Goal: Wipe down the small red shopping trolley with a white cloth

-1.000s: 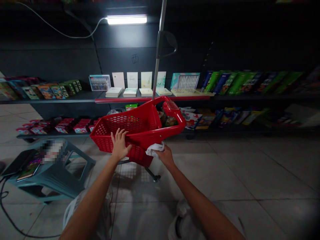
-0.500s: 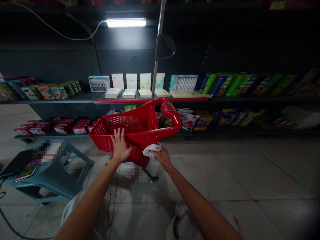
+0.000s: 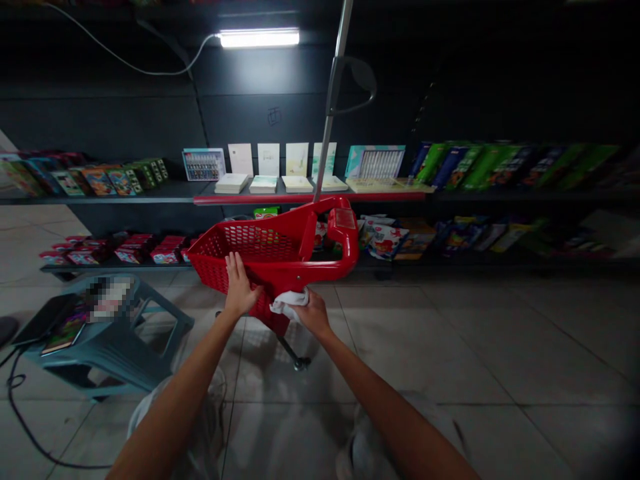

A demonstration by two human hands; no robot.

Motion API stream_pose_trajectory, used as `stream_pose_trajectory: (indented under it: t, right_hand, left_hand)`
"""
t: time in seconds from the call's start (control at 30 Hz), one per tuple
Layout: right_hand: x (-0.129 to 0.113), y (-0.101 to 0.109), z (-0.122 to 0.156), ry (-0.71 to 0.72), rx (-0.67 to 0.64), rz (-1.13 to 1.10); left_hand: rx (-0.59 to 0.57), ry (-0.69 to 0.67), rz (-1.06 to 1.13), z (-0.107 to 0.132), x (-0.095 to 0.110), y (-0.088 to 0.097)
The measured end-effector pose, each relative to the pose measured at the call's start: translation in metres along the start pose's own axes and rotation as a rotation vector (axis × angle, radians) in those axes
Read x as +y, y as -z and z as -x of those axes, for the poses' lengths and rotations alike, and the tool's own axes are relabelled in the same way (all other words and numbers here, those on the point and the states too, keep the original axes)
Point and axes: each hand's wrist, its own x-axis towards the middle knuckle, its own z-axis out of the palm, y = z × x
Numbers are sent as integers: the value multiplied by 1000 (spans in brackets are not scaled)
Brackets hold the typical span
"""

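Observation:
A red plastic shopping basket (image 3: 270,247) on wheels stands tilted on the tiled floor in front of me. My left hand (image 3: 239,285) rests on its near rim, fingers laid over the edge. My right hand (image 3: 311,312) is closed on a white cloth (image 3: 287,302) and presses it against the basket's lower right side. A grey pull handle (image 3: 334,100) rises from the basket's far end.
A teal plastic stool (image 3: 113,333) with books and a dark tablet on it stands at the left, a black cable on the floor beside it. Dark shelves (image 3: 310,197) of notebooks and colourful boxes run across the back. Tiled floor spreads to the right.
The basket has turned slightly, its handle end swinging left. My right hand with the cloth has slid left along the basket's side. My left hand stays on the rim.

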Motion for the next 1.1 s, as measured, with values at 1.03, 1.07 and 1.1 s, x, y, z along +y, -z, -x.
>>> stream_pose_trajectory:
  t: [1.03, 1.07, 1.1]
  right_hand:
    - [-34, 19, 10, 85, -182, 130]
    - [-32, 21, 9, 69, -204, 113]
    - [-30, 22, 8, 53, -226, 94]
  left_hand:
    - [20, 62, 183, 60, 67, -25]
    - [18, 67, 182, 59, 67, -26]
    - [14, 71, 180, 58, 66, -26]
